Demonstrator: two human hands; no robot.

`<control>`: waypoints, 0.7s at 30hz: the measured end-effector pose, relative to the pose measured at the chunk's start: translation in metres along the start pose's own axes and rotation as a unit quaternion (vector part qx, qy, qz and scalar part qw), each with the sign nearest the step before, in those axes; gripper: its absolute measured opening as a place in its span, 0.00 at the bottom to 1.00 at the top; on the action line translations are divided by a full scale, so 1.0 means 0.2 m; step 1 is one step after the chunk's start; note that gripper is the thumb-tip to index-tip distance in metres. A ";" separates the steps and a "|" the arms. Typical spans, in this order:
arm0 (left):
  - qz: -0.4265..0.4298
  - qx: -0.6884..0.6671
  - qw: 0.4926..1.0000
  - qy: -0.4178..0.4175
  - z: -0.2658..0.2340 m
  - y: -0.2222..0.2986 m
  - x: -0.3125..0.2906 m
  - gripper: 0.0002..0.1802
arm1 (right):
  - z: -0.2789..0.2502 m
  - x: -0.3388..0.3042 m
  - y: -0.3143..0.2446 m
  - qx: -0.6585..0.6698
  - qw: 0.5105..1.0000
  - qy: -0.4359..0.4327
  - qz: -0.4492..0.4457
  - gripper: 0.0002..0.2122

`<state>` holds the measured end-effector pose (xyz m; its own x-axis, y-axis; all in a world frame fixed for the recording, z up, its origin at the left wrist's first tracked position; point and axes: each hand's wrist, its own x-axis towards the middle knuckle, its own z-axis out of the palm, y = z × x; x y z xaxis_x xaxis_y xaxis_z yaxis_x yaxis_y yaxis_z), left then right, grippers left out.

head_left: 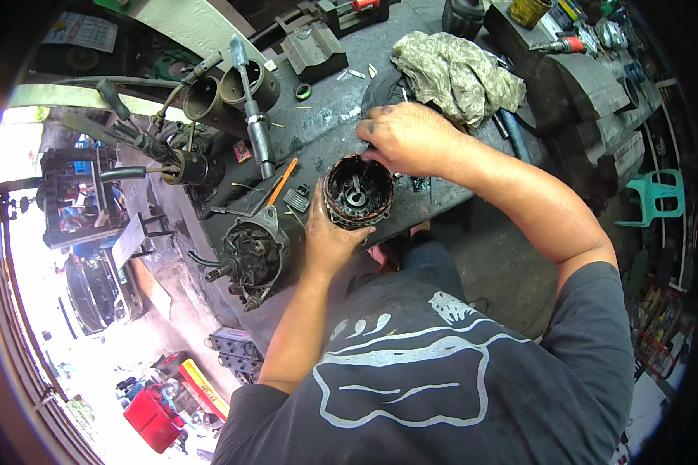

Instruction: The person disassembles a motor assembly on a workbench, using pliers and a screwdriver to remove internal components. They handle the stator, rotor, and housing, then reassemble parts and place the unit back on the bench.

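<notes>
My left hand (329, 239) is wrapped round the near left side of a round alternator housing (358, 215). The housing stands with its open end up, and a ring of copper windings lines its rim. Inside, a dark, greasy cavity with a round bearing seat shows. Over the far right rim, my right hand (411, 141) is closed with its fingers pointing down; what they pinch is hidden. Left of the housing lies another alternator part (252, 252) with a finned rotor and a protruding shaft.
An orange-handled tool (284, 181), a small finned part (295, 200) and a long steel bar tool (257, 128) lie on the dark workbench. Metal cylinders (250, 85) stand at the far left. A crumpled rag (457, 76) lies beyond my right hand. A green stool (655, 198) stands right.
</notes>
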<state>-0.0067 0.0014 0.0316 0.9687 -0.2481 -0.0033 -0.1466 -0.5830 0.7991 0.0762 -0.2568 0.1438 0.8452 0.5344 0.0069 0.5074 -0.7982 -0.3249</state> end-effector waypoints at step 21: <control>-0.020 -0.026 0.999 -0.026 -0.02 0.01 -0.01 0.73 | 0.00 -0.06 -0.07 0.060 0.994 0.002 0.096 0.18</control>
<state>-0.0088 0.0045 0.0354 0.9616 -0.2661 -0.0664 -0.0959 -0.5530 0.8277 0.0593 -0.2525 0.1484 0.9251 0.3746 -0.0622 0.3138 -0.8463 -0.4304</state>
